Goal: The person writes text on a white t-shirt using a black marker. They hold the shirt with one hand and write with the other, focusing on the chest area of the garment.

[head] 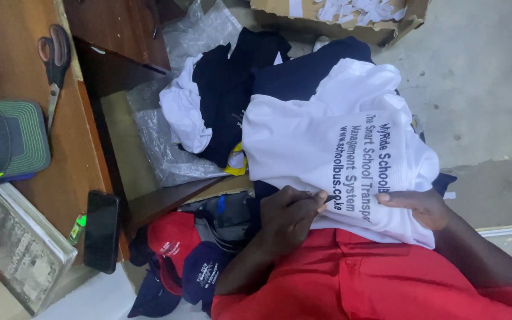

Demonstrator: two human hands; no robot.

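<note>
A white shirt (327,148) with dark printed lettering lies across my lap, on top of dark navy garments (238,83). My left hand (288,216) is curled on the shirt's near edge, pinching the fabric between thumb and fingers. My right hand (419,207) rests flat on the same edge to the right, fingers pointing left along the cloth. Another white garment (185,109) is bunched up to the left of the navy pile. My red shirt (357,278) fills the bottom of the view.
A wooden desk (25,65) on the left holds scissors (54,65), a green and black cap (4,142), a black phone (102,231) and a book (19,249). Red and navy caps (179,261) lie below. Clear plastic bags (167,148) and a cardboard box (339,18) are nearby.
</note>
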